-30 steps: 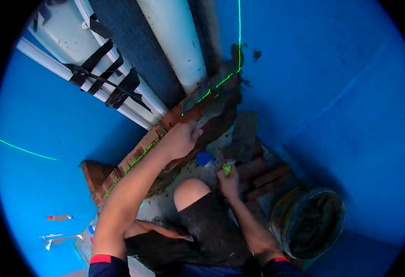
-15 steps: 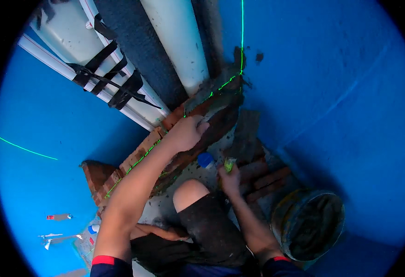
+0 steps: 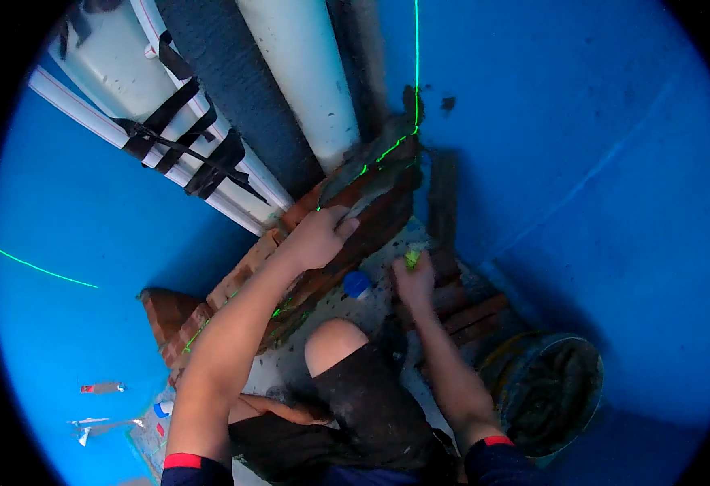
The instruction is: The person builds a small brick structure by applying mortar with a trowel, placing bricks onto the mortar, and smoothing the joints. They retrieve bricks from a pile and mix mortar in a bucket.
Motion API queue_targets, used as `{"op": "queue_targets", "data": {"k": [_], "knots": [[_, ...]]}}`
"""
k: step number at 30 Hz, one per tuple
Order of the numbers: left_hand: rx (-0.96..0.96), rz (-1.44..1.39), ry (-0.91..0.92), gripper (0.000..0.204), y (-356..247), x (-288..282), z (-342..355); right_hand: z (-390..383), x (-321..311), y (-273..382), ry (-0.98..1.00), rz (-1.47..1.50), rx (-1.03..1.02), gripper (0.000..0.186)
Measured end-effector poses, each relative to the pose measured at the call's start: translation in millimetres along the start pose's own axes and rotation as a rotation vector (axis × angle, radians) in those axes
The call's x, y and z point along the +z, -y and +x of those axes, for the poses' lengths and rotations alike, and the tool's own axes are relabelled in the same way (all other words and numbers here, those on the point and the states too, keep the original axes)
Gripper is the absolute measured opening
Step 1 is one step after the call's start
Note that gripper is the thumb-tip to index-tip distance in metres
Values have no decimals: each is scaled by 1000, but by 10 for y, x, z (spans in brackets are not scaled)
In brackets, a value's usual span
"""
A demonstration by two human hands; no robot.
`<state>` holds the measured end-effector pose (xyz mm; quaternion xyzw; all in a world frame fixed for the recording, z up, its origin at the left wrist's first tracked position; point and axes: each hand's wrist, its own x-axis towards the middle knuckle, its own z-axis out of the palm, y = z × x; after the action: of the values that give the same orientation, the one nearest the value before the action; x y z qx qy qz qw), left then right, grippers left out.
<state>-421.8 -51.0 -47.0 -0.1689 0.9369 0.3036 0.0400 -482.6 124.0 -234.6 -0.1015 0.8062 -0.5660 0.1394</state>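
Note:
My left hand (image 3: 320, 240) rests over the mortared top of a low red brick wall (image 3: 379, 212), thumb apart from the fingers; part of the fingers is hard to see. To the right, my right hand (image 3: 416, 285) is closed around a small yellow-green object (image 3: 411, 258), mostly covered by the fingers. Just beyond it stands a dark, flat, narrow slab (image 3: 444, 194) near the blue wall; I cannot tell whether it joins what I hold. Between my hands sits a round blue-topped item (image 3: 356, 283) on the grey floor.
Several loose bricks (image 3: 476, 314) lie right of my right forearm, beside a bucket (image 3: 543, 397) of dark mortar. White pipes (image 3: 302, 77) and black-taped conduits (image 3: 225, 162) rise behind the brick wall. Green laser lines (image 3: 416, 65) cross the blue walls.
My right hand has moved forward and slightly right with the yellow-green object. The dark slab has shifted forward and looks narrower. My left hand stays on the brick wall.

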Motion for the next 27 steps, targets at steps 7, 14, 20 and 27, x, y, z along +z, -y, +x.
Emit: {"op": "queue_targets", "data": {"k": [7, 14, 20, 27], "knots": [[-12, -23, -11, 38, 9, -16, 18, 208, 334, -98, 84, 59, -7, 52], [-69, -78, 14, 35, 5, -8, -20, 53, 189, 122, 126, -114, 78, 51], [-112, -138, 31, 34, -143, -60, -12, 379, -55, -201, -40, -116, -132, 48], [-119, -136, 13, 34, -35, -39, -58, 263, -318, -358, -31, -86, -24, 73]]}}
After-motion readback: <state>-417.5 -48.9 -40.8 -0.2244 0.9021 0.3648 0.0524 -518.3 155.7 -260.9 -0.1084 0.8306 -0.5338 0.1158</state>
